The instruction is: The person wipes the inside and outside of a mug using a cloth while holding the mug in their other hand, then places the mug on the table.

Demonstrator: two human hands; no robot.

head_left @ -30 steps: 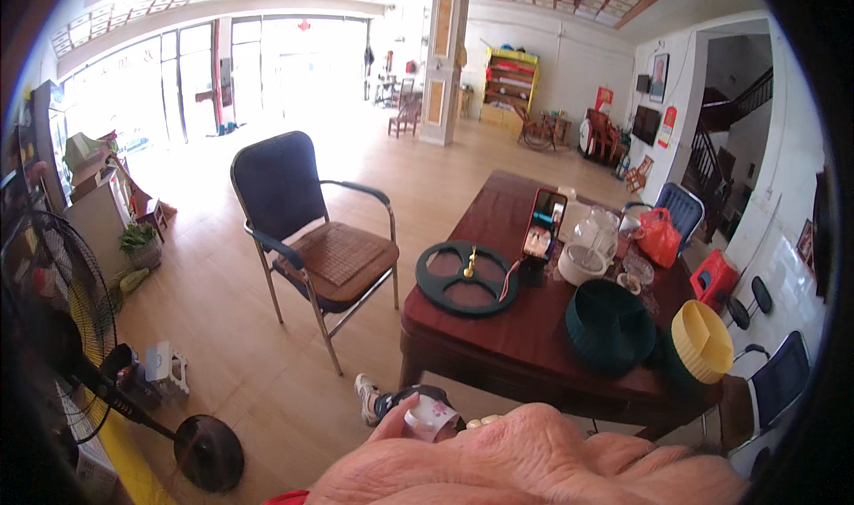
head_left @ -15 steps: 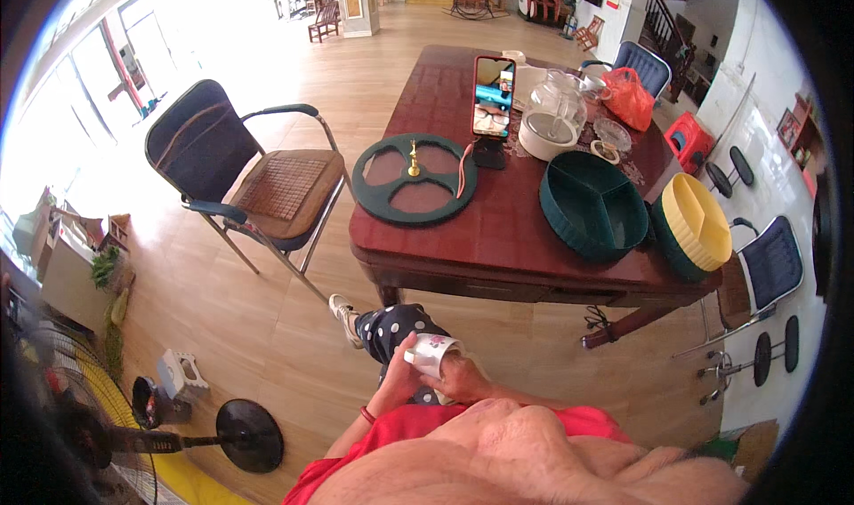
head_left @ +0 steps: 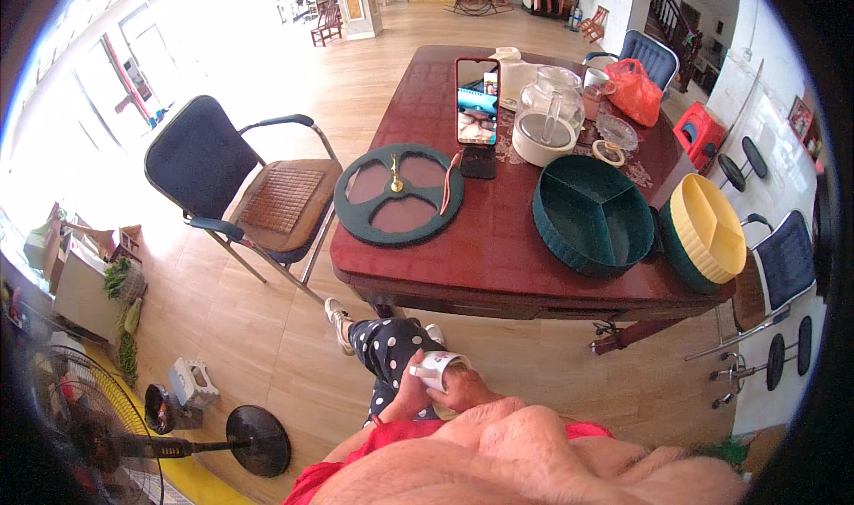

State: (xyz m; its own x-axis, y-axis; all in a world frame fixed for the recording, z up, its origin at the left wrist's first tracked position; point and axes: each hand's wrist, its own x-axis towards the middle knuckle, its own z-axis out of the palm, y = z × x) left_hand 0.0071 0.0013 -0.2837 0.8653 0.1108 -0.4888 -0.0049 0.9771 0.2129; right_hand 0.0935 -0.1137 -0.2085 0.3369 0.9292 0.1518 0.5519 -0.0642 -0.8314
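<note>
Low in front of my lap, a white mug (head_left: 432, 368) with a pinkish flower pattern lies tipped on its side, its mouth toward the right. My left hand (head_left: 409, 393) is closed around its handle side. At the mug's mouth is my right hand (head_left: 467, 389); its fingers are hidden at or inside the rim. Beyond, on the dark red table (head_left: 427, 278), lies a dark green ring-shaped frame (head_left: 356, 220) with three openings and a gold knob (head_left: 397, 185). A dark green divided tray (head_left: 592, 212) and a yellow divided tray (head_left: 707, 225) over a green base stand at the right.
A phone (head_left: 478, 103) stands upright on the table. Behind it are a glass jug (head_left: 551, 105), a glass lid (head_left: 616, 132) and a red plastic bag (head_left: 633, 94). An armchair (head_left: 205, 158) stands left of the table, a floor fan (head_left: 258, 440) at lower left.
My view has shifted slightly, so the table's things sit a little to the left and lower. Both hands stay on the mug, which remains tipped.
</note>
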